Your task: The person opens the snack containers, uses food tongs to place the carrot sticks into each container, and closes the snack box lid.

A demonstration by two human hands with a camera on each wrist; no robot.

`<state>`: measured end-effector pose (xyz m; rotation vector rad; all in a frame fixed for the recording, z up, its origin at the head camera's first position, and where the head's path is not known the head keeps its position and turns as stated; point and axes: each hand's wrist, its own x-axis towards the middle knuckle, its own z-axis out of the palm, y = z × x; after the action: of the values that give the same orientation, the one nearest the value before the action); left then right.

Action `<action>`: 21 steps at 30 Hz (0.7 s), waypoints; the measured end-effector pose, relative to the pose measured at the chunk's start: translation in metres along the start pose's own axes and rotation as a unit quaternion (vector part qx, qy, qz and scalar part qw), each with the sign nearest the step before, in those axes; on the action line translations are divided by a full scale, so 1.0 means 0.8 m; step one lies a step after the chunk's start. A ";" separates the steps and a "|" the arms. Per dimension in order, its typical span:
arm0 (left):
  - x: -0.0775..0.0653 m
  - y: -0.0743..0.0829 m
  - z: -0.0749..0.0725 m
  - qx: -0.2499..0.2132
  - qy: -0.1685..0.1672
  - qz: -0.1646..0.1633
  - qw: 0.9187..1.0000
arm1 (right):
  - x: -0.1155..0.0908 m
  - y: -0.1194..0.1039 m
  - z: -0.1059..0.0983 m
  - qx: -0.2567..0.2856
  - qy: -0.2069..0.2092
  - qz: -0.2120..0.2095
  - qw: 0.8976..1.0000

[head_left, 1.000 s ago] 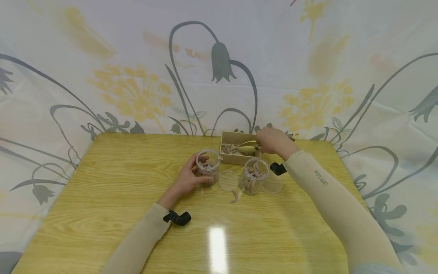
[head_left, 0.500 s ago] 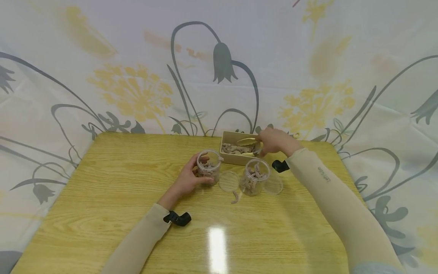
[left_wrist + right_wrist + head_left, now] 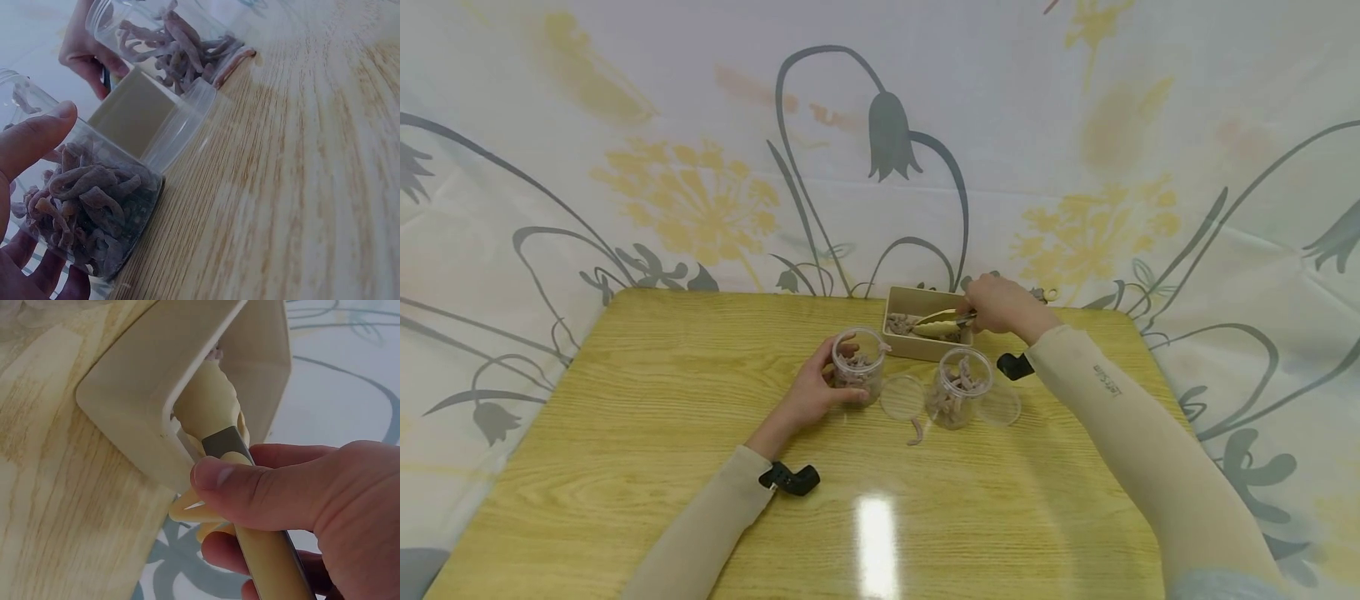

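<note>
My left hand [image 3: 811, 390] grips a clear jar [image 3: 867, 390] standing on the table. The left wrist view shows thumb and fingers around its wall and many greyish, twisted strips [image 3: 94, 194] inside. In my right hand [image 3: 1002, 307] is a pair of food tongs [image 3: 215, 440] with cream scalloped heads and a metal-edged handle. The tong heads reach down into a beige rectangular box [image 3: 917, 345], among more of these strips. Their tips are partly hidden by the box wall in the right wrist view. One strip hangs over the held jar's rim at its right.
A second jar [image 3: 949, 408] of strips stands in front of the box. Clear round lids lie beside it, one [image 3: 901, 398] between the jars and one [image 3: 1002, 406] to the right. A single strip [image 3: 916, 432] rests on the wood-grain table [image 3: 700, 375]. A patterned cloth [image 3: 700, 125] hangs behind.
In the box, the tongs spread wide over the strips half a second ago and now have their heads closer together. My left hand and its jar stay put.
</note>
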<state>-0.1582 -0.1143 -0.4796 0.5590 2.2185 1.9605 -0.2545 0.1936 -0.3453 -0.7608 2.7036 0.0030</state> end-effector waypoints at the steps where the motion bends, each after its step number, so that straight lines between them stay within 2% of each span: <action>1: 0.000 0.000 0.000 0.000 0.000 0.000 1.000 | -0.002 0.001 -0.001 0.001 0.005 -0.002 1.000; 7: 0.001 -0.002 0.000 -0.001 -0.002 -0.003 1.000 | -0.014 0.008 -0.012 0.008 0.032 -0.016 0.999; 12: 0.001 -0.002 0.000 -0.004 -0.001 -0.006 1.000 | -0.025 0.012 -0.025 0.054 0.057 -0.020 0.997; 21: -0.001 0.000 0.000 -0.001 0.001 -0.014 1.000 | -0.054 -0.006 -0.039 0.101 0.096 -0.056 0.989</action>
<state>-0.1577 -0.1145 -0.4795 0.5235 2.2117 1.9502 -0.2275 0.2084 -0.3017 -0.8887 2.7788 -0.3843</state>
